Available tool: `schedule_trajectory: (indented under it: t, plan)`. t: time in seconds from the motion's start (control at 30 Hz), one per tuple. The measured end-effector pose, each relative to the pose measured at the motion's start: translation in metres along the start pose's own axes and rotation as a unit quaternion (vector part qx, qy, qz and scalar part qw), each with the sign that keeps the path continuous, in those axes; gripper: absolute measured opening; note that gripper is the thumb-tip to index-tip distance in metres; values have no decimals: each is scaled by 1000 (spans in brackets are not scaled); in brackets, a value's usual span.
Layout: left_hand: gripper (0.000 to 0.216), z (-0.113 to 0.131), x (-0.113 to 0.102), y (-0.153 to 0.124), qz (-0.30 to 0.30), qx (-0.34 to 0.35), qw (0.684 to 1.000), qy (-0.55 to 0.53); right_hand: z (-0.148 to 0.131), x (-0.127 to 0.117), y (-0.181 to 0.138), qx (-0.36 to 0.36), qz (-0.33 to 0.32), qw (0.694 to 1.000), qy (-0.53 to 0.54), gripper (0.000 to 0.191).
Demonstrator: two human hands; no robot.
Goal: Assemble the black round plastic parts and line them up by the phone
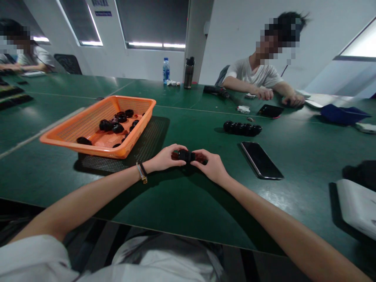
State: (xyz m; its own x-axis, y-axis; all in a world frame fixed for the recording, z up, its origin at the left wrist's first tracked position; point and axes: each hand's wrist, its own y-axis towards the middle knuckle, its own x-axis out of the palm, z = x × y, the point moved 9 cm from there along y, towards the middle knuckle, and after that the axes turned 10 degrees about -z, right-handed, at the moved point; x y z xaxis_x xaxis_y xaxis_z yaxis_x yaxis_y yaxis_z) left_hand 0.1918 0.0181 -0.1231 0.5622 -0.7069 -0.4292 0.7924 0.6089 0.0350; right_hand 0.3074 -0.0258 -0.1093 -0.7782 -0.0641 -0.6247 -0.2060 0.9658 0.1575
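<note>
My left hand and my right hand meet just above the green table, fingers closed on opposite sides of a small glossy black part. Dark reddish-brown shows at both of its ends; the fingers hide the rest, and I cannot make out its exact kind. To the left of my hands stands an orange plastic basket with several rounded black pieces in it, some ring-like. Beyond my right hand, a row of similar shiny black rounded pieces lies side by side on the table.
A smartphone lies right of my right hand. A white object sits at the right edge. Across the green table, a co-worker handles something dark; a water bottle and dark flask stand at the back.
</note>
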Motion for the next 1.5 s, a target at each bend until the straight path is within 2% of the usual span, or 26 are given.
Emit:
schedule_trajectory:
  t: [0.43,0.7,1.0,1.5]
  plan:
    - [42,0,-1,0,1,2,1000,18,2,0,1,1,1,1000,-22,20]
    - [42,-2,2,2,-25,-21,999,-17,-3,0,0,-26,-2,998,-51,37]
    - [41,0,5,3,-44,-33,997,-53,-10,-6,-4,-76,46,990,-108,27]
    - [41,2,4,3,-47,-11,999,-16,-2,-4,-1,-32,26,997,-63,27]
